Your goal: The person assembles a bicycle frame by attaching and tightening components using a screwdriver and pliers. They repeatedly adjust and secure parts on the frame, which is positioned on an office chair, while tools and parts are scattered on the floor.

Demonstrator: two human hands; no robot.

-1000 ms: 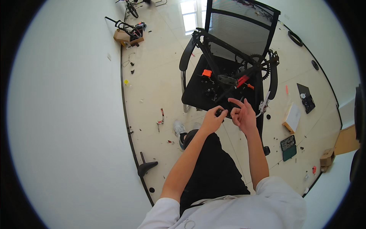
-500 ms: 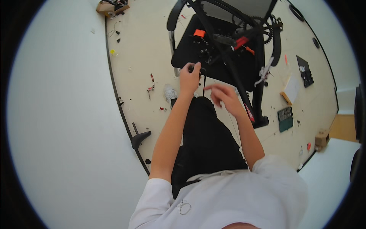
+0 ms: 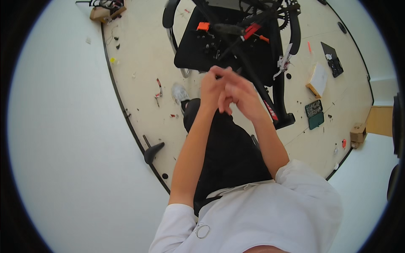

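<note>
My left hand [image 3: 209, 93] is closed on a small black part [image 3: 218, 77], mostly covered by fingers. My right hand [image 3: 242, 96] meets it, its fingertips over the same spot and its lower fingers loosely curled. What the right fingertips pinch is hidden. Just beyond the hands stands a black office chair [image 3: 192, 55], with a black and red bicycle frame [image 3: 249, 69] resting across it. On its seat lie an orange block-like piece [image 3: 203, 26], an orange-handled screwdriver [image 3: 264, 39] and several small dark parts.
Left, by the wall, a bicycle saddle [image 3: 152, 153] lies on the floor, with a red-and-black lever-like part [image 3: 158, 90] farther off. Rightward are an open green tool case [image 3: 315, 121], a white-topped box [image 3: 319, 82], a black case [image 3: 335, 66] and a cardboard box [image 3: 358, 132].
My right hand has moved up and left to meet my left hand. The black cable that hung below my left hand is now hidden. The view has shifted, moving the chair up and left.
</note>
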